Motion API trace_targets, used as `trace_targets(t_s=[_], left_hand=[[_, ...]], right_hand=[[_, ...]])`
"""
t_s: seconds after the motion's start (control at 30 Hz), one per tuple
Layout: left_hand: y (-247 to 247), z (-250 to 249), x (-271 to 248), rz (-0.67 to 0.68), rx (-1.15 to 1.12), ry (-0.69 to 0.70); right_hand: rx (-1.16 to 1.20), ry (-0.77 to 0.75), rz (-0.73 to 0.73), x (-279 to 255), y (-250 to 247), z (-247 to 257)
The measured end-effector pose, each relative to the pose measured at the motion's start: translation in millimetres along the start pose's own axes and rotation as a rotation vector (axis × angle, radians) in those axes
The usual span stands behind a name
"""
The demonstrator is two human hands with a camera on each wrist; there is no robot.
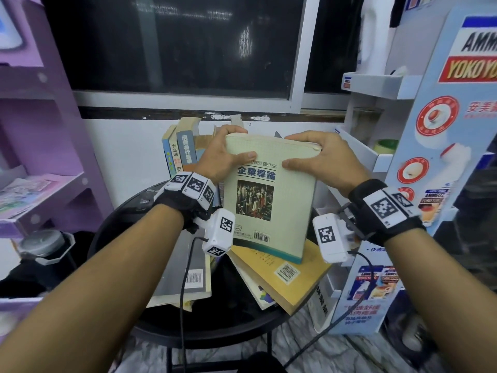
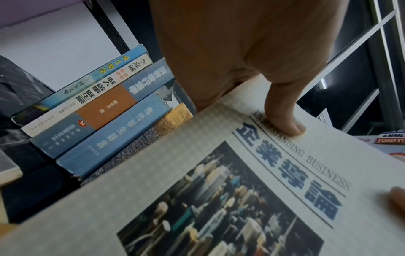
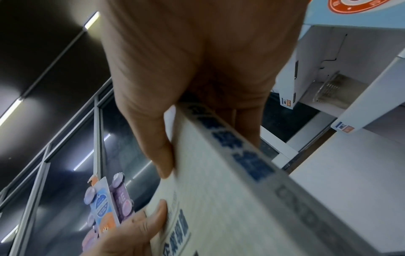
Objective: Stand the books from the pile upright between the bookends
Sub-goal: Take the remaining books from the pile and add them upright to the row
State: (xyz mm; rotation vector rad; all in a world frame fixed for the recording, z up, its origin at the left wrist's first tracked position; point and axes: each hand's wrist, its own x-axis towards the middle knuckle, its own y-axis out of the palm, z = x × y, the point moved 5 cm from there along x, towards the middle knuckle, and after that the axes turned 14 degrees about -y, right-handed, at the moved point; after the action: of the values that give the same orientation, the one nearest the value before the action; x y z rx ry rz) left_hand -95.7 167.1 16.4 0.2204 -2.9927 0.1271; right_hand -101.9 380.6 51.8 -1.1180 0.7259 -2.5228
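Observation:
Both hands hold a cream book (image 1: 271, 195) titled "Understanding Business", tilted above the table, front cover facing me. My left hand (image 1: 228, 153) grips its top left corner, thumb (image 2: 282, 119) on the cover. My right hand (image 1: 309, 156) grips the top right corner by the spine (image 3: 232, 152), thumb (image 3: 160, 142) on the cover. Several books (image 1: 180, 149) stand upright at the back left, spines (image 2: 98, 107) toward me. Below lie the pile's yellow book (image 1: 285, 273) and a grey book (image 1: 185, 270). The bookends are hidden behind hands and books.
The books rest on a round black table (image 1: 121, 224) against a white wall under a dark window. A purple shelf unit (image 1: 40, 130) stands to the left and a blue-white display stand (image 1: 443, 130) close on the right. A grey-lidded bottle (image 1: 43, 243) sits low left.

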Motion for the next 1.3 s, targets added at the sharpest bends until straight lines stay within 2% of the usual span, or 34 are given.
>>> trace_targets(t_s=[0.17, 0.33, 0.63, 0.9, 1.1, 1.3], left_hand=[[-1.0, 0.3, 4.0, 0.06, -0.03, -0.046], [1.5, -0.4, 8.4, 0.076, -0.026, -0.08], [-7.8, -8.0, 24.5, 0.038, 0.14, -0.108], [-30.8, -4.4, 54.3, -0.181, 0.172, -0.069], [-34.2, 1.4, 74.3, -0.286, 0.292, -0.111], [-31.2, 6.7, 93.4, -0.277, 0.388, -0.16]], right_hand=[[-0.026, 0.126, 0.197, 3.6, 0.4, 5.2], [-0.097, 0.125, 0.294, 6.3, 0.8, 12.3], [-0.103, 0.122, 0.138, 16.2, 2.5, 12.1], [-0.223, 0.096, 0.096, 37.6, -3.7, 16.6], [-0.273, 0.113, 0.046, 57.2, -4.3, 7.3], [-0.337, 0.108, 0.039, 81.2, 2.0, -6.7]])
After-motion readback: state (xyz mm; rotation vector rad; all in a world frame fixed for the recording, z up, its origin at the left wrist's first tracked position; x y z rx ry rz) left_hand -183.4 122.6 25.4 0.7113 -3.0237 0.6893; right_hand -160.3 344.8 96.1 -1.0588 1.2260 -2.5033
